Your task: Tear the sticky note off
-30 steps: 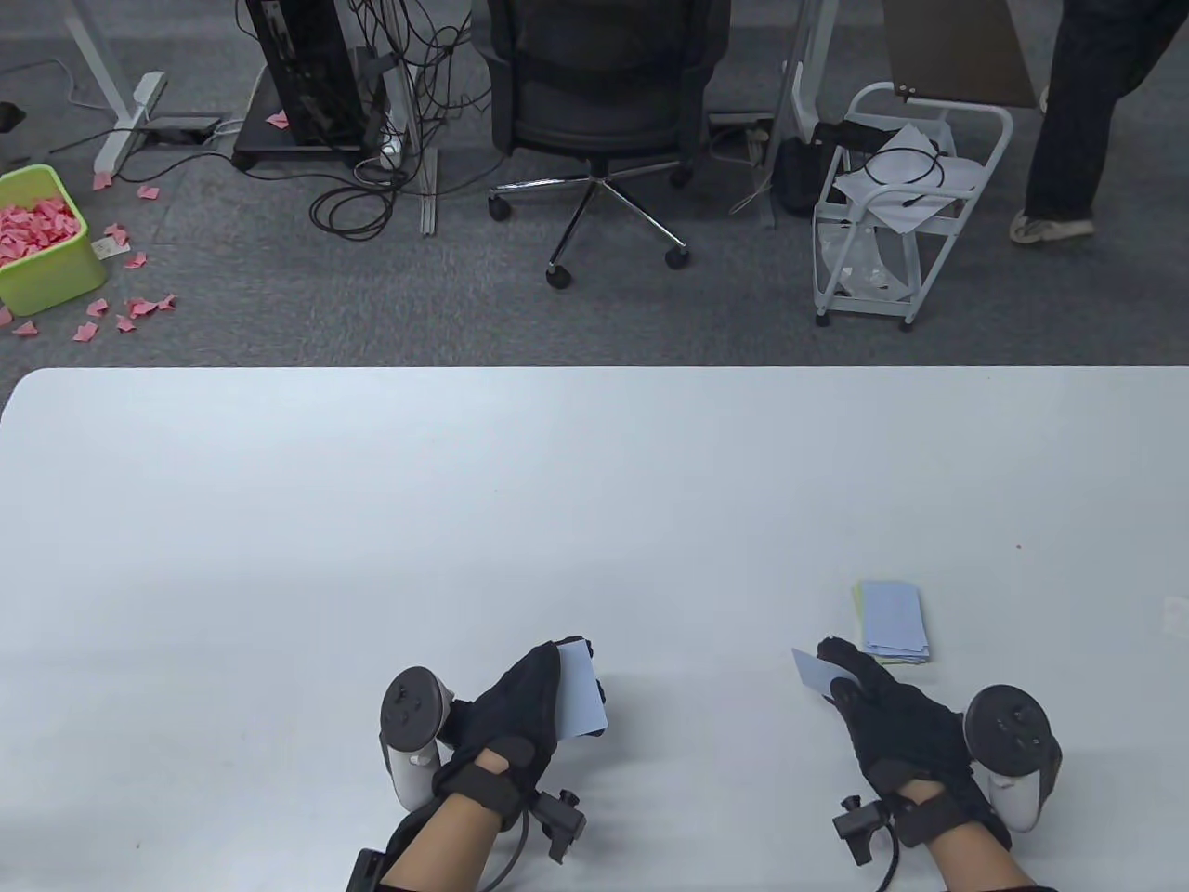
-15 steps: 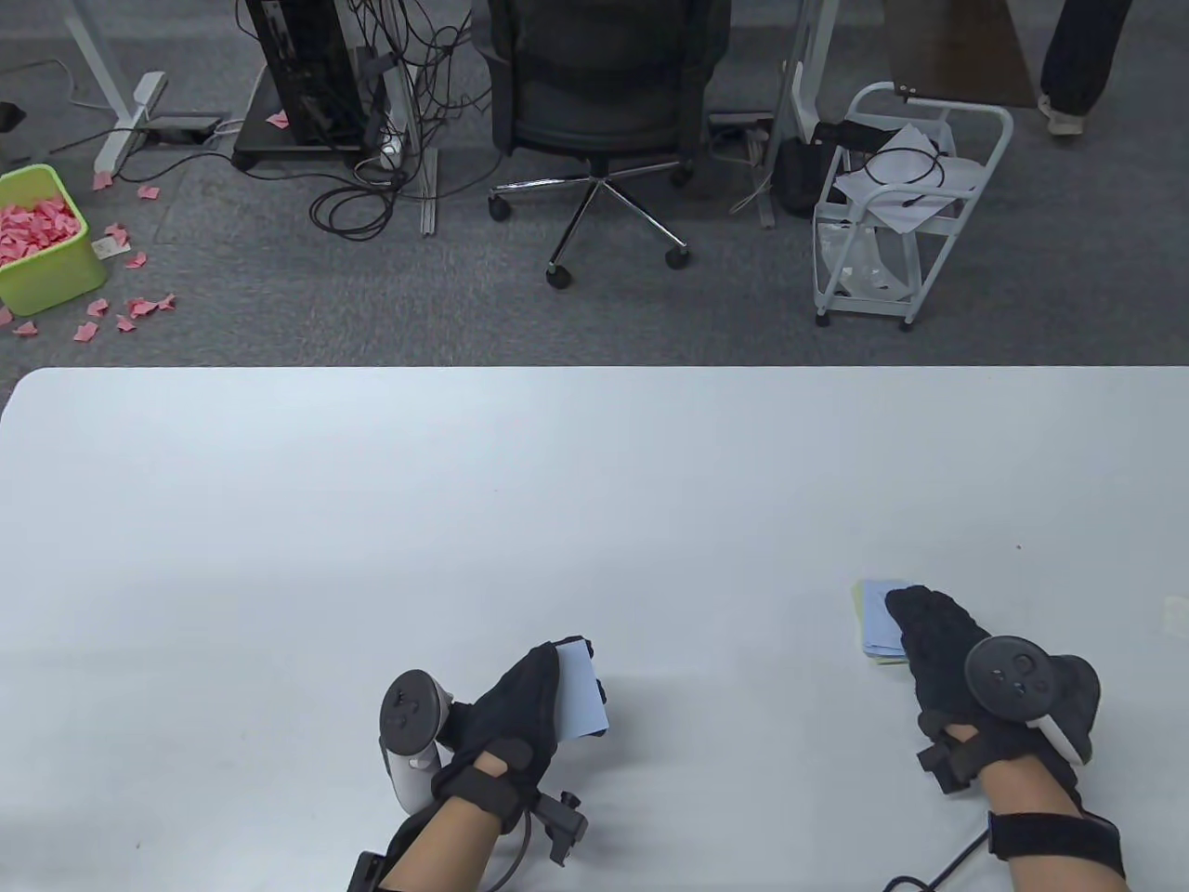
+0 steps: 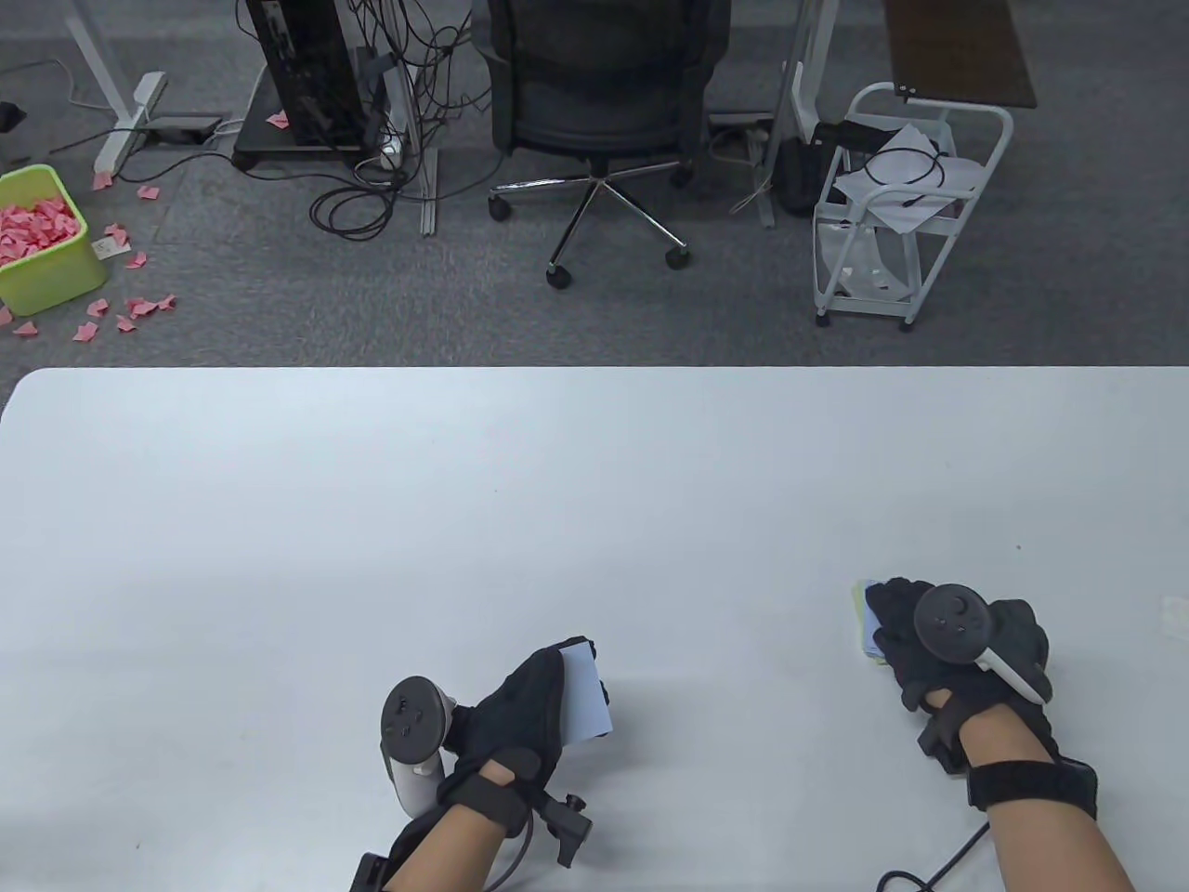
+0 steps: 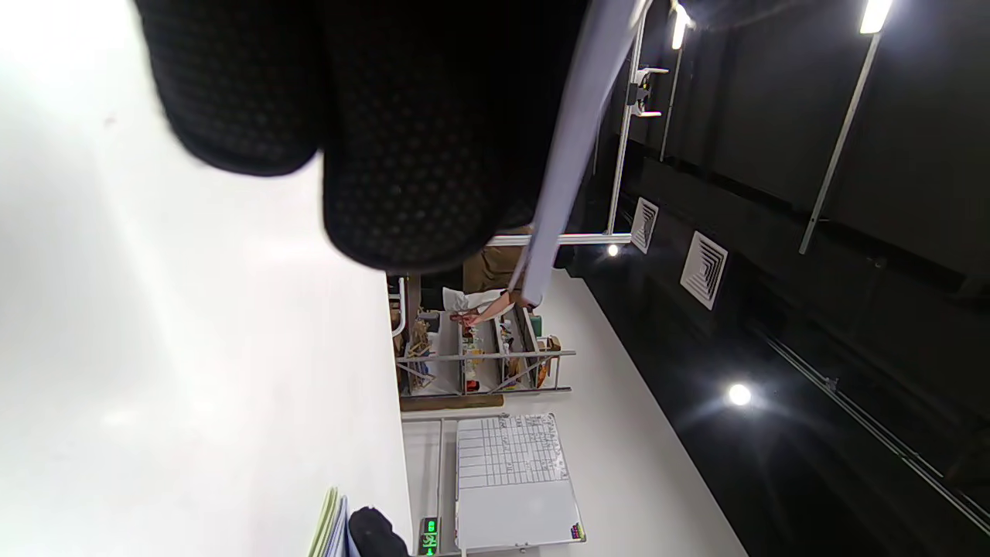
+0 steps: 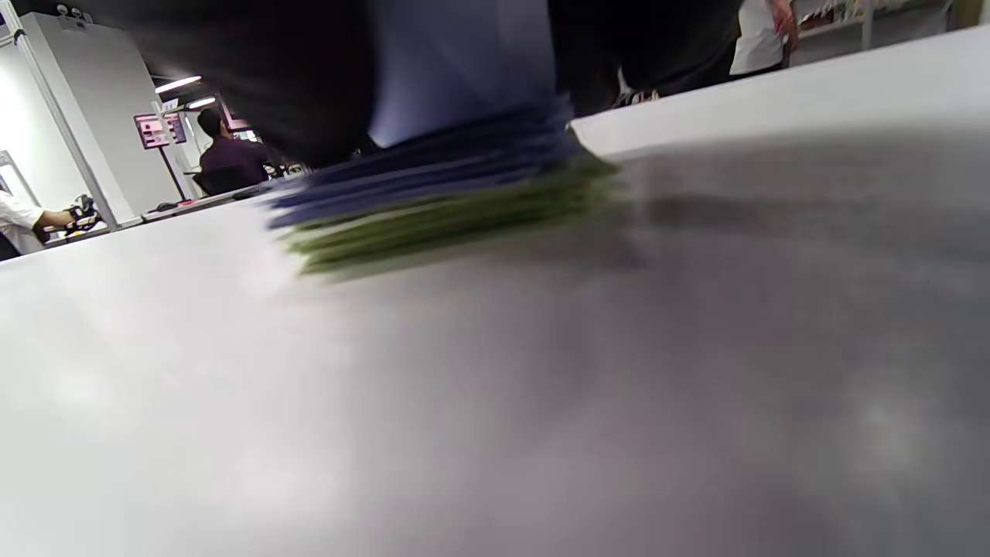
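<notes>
Pale-blue sticky-note pad (image 3: 587, 695): lower centre of the table view, held on edge in the left hand (image 3: 516, 711), fingers wrapped round it; unchanged in place from a second ago. The left wrist view shows the pad edge-on beside the gloved fingers (image 4: 410, 155).

Loose stack of torn notes (image 3: 866, 621): lower right of the table view, blue sheets over green, lying flat on the white table (image 3: 464, 511). The right wrist view shows its layered edge (image 5: 448, 201), blurred.

Right hand (image 3: 947, 641): palm down on the stack and covering most of it. A second ago it held a single blue note up in the air just left of the stack; that note is no longer seen apart, so it has most likely been laid on top. Whether the fingers are pressing flat or still pinching the sheet cannot be told.

Status, as judged: one tear-off is complete and deposited; the pad is in position for the next sheet once the right hand returns.
</notes>
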`<state>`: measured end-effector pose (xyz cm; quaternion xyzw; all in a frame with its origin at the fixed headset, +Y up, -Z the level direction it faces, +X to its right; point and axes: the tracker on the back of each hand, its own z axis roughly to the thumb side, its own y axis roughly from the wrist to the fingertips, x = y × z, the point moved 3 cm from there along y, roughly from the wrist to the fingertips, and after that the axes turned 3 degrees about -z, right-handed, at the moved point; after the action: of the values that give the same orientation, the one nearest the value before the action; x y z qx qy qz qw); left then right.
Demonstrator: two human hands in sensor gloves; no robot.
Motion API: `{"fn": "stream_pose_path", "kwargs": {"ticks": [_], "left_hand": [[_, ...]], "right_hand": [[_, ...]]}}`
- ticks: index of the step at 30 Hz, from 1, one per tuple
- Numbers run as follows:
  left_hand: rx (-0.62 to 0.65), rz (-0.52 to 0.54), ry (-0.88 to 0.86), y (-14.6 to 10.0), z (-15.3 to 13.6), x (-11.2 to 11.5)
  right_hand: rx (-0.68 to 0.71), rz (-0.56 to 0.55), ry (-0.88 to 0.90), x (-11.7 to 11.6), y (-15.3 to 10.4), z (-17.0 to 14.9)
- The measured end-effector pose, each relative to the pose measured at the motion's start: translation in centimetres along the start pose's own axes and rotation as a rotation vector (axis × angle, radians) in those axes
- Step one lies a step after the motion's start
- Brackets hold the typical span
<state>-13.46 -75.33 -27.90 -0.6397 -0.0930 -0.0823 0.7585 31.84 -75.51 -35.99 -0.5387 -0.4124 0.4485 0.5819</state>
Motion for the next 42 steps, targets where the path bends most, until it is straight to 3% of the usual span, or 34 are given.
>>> {"fn": "stream_pose_path", "kwargs": {"ticks": [4,10,17,20,23,32,42], "left_hand": [[-0.004,-0.012,-0.006,-0.1,-0.1,0.3],[-0.004,-0.026,-0.002,-0.2,-0.1,0.7],[-0.012,-0.041,0.002,-0.2,-0.2,1.0],[-0.012,-0.035,0.01,-0.3,-0.3,0.9],[-0.018,-0.035,0.012,-0.4,-0.4,0.9],[-0.04,-0.034,-0.006,-0.6,-0.8,0.9],[-0.076,-0.026,-0.012,-0.3,-1.6,0.6]], "right_hand": [[-0.012,0.079,-0.005,-0.1,-0.2,0.0],[-0.002,0.075,-0.017,0.3,0.0,0.6],[-0.011,0.153,-0.036,-1.7,1.2,1.3],[-0.061,0.356,0.017,-3.7,1.3,0.9],[-0.077,0.453,0.1,-5.0,0.9,0.3],[-0.108,0.49,0.086,-5.4,0.7,0.1],[-0.111,0.453,-0.105,-5.1,0.6,1.2]]}}
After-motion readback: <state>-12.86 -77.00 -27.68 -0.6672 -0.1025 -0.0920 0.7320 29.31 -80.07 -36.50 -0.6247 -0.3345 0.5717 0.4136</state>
